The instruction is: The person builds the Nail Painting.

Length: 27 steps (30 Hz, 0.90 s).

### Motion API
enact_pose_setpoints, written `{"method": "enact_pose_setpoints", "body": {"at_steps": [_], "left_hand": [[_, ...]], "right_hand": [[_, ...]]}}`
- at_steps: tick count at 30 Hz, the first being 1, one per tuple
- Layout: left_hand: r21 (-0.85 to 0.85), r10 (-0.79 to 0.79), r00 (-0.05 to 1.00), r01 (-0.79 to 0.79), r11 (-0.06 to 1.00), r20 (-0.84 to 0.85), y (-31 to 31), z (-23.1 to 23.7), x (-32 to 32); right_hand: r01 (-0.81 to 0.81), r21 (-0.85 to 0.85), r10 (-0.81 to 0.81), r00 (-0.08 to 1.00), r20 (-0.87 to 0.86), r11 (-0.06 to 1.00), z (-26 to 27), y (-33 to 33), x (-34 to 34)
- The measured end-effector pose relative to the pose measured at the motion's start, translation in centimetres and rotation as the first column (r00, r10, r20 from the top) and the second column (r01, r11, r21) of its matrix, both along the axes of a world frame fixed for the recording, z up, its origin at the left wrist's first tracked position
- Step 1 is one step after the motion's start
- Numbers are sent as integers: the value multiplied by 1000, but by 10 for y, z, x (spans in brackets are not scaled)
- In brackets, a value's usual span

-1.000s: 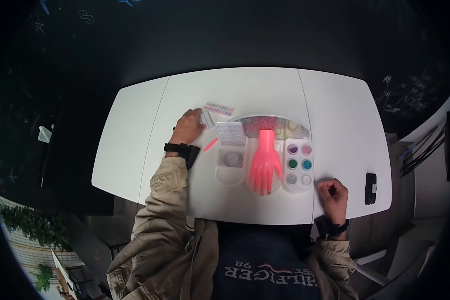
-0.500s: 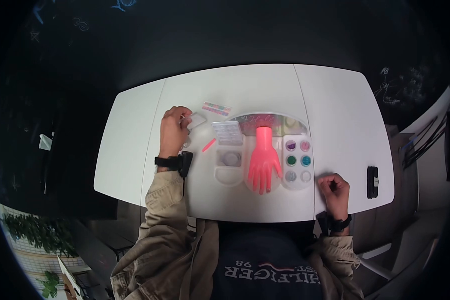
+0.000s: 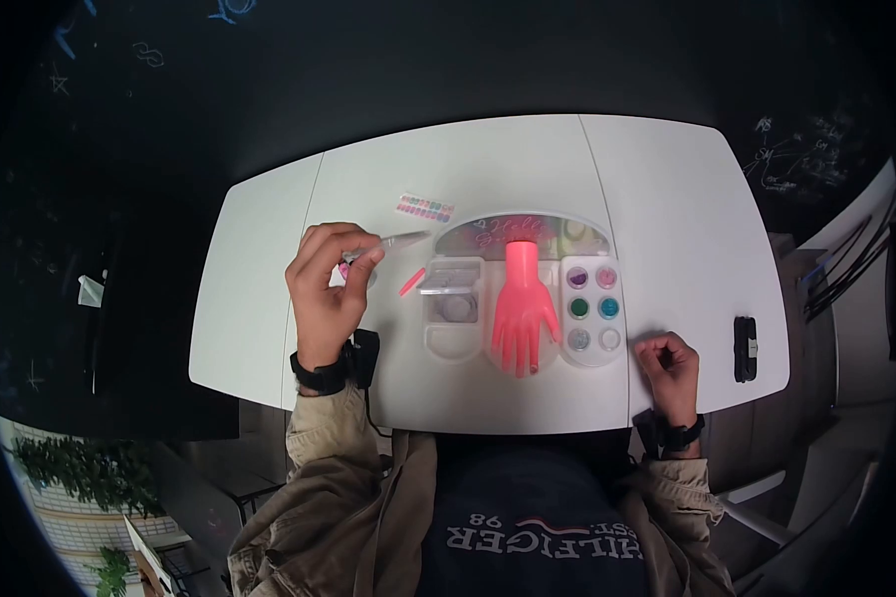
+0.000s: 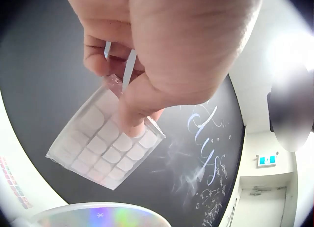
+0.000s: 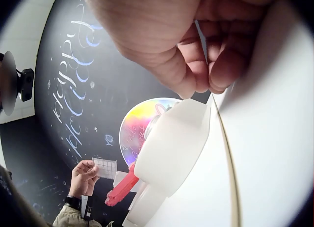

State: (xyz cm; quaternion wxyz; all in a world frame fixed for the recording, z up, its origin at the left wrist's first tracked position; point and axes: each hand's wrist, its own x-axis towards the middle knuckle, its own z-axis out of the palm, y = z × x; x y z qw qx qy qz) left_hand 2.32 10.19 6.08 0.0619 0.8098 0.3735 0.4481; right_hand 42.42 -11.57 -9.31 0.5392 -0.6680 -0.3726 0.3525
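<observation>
My left hand [image 3: 329, 289] is raised over the left part of the table, pinching a thin clear sheet of white rounded tabs [image 4: 93, 148] between thumb and fingers. In the head view this sheet appears nearly edge-on. Partly hidden behind that hand is a small pink-and-black item [image 3: 344, 269]. My right hand [image 3: 670, 368] rests by the table's front right edge, fingers loosely curled with nothing seen in them. Between the hands, a pink model hand [image 3: 525, 313] lies fingers toward me on a white tray stand with a shiny curved back panel [image 3: 468, 237].
Several pots of coloured glitter [image 3: 579, 307] fill the stand's right side. A clear lidded box [image 3: 455, 279] is on its left. Nearby lie a pink stick [image 3: 411, 282] and a sheet of coloured dots [image 3: 426, 208]. A black case [image 3: 745, 348] sits far right.
My left hand has come back toward me and left, lifting the clear sheet of tabs off the table area near the coloured sheet. My right hand has stayed in place.
</observation>
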Motion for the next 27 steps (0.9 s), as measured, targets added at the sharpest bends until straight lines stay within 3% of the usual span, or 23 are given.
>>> {"method": "enact_pose_setpoints", "body": {"at_steps": [6, 10, 13, 17, 23, 27], "left_hand": [[-134, -306, 952, 303, 943, 2, -26, 19, -4], [-381, -415, 910, 380, 843, -11, -32, 18, -2], [-467, -460, 886, 382, 797, -61, -30, 7, 5], [-377, -357, 913, 265, 888, -198, -24, -4, 18], [-151, -120, 988, 104, 983, -101, 0, -21, 27], [-145, -118, 990, 106, 984, -83, 9, -34, 31]], "right_hand": [[-3, 20, 2, 1000, 26, 1000, -4, 0, 1], [2, 21, -2, 1000, 21, 1000, -3, 0, 0], [2, 16, -2, 1000, 14, 1000, -3, 0, 1], [7, -21, -7, 1000, -8, 1000, -4, -1, 2], [5, -6, -5, 1000, -24, 1000, -1, 0, 0], [5, -10, -5, 1000, -25, 1000, -4, -1, 2]]}}
